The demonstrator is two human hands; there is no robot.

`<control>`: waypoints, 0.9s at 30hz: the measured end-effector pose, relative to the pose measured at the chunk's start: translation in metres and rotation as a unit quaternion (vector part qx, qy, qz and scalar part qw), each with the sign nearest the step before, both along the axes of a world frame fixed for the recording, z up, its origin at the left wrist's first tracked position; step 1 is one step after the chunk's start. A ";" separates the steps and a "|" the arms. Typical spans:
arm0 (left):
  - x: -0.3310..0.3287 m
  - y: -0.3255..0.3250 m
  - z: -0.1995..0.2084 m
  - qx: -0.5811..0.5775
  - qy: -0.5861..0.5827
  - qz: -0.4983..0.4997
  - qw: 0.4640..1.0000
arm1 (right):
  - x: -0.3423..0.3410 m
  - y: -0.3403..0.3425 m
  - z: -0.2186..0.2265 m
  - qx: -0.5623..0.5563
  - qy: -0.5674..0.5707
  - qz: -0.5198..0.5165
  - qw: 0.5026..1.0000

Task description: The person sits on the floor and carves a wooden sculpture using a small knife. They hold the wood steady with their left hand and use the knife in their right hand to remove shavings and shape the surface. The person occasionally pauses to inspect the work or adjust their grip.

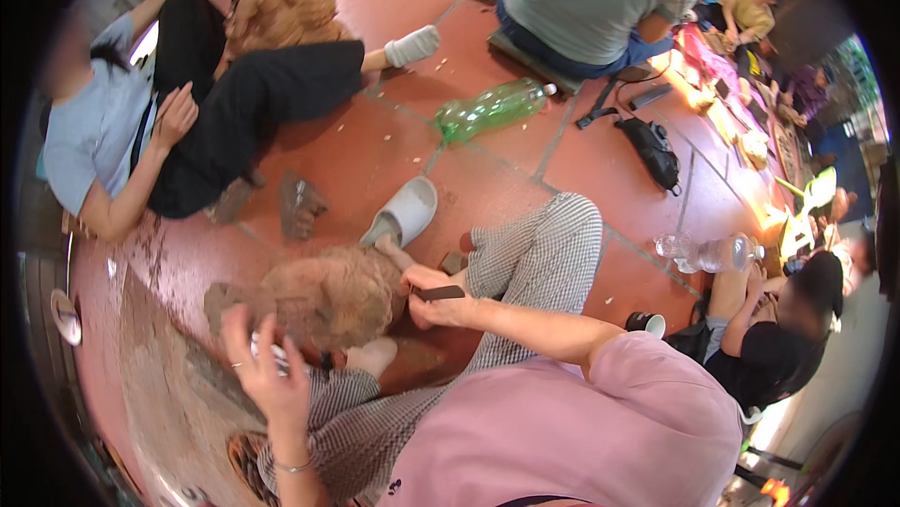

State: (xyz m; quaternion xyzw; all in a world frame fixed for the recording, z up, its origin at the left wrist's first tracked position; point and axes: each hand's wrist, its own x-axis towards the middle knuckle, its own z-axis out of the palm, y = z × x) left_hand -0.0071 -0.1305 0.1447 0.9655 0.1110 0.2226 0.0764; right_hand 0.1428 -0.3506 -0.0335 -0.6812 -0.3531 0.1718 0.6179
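A tan clump of fibre [328,296] lies on the red tiled floor [375,151] between my legs in checked trousers. My right hand [433,308] rests against its right side and grips a dark flat strip-like tool [439,292]. My left hand [265,368], raised at the clump's lower left, closes around a small pale object [265,350] that its fingers mostly hide. A white slipper [403,211] sits just beyond the clump.
A green plastic bottle [492,108], a clear bottle [708,252], a black bag [652,151] and a dark cup [647,322] lie around. A seated person in black trousers [234,85] works another fibre pile [277,5]. More people sit at the back and right.
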 end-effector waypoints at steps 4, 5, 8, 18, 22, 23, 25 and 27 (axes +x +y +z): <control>-0.003 -0.059 -0.040 -0.276 0.053 -0.052 0.958 | -0.008 0.015 0.008 0.007 -0.062 0.021 0.998; -0.004 -0.072 -0.055 -0.335 0.062 -0.040 0.939 | -0.014 0.022 0.012 0.022 -0.066 0.036 0.997; -0.001 -0.093 -0.075 -0.406 0.181 0.023 0.895 | -0.029 0.032 0.017 -0.030 -0.115 0.077 0.990; -0.019 -0.093 -0.116 -0.397 -0.049 -0.014 0.917 | -0.055 0.028 0.005 -0.041 -0.141 0.080 0.986; -0.013 -0.065 -0.109 -0.360 -0.032 -0.029 0.932 | -0.060 0.037 0.016 -0.069 -0.043 0.128 0.988; -0.013 -0.053 -0.109 -0.352 -0.007 -0.048 0.935 | -0.065 0.039 0.016 -0.084 0.010 0.144 0.986; -0.013 -0.028 -0.099 -0.315 0.059 -0.094 0.943 | -0.071 0.045 0.012 -0.092 0.035 0.188 0.977; -0.011 -0.005 -0.090 -0.294 0.109 -0.150 0.938 | -0.077 0.055 0.019 -0.102 0.088 0.201 0.970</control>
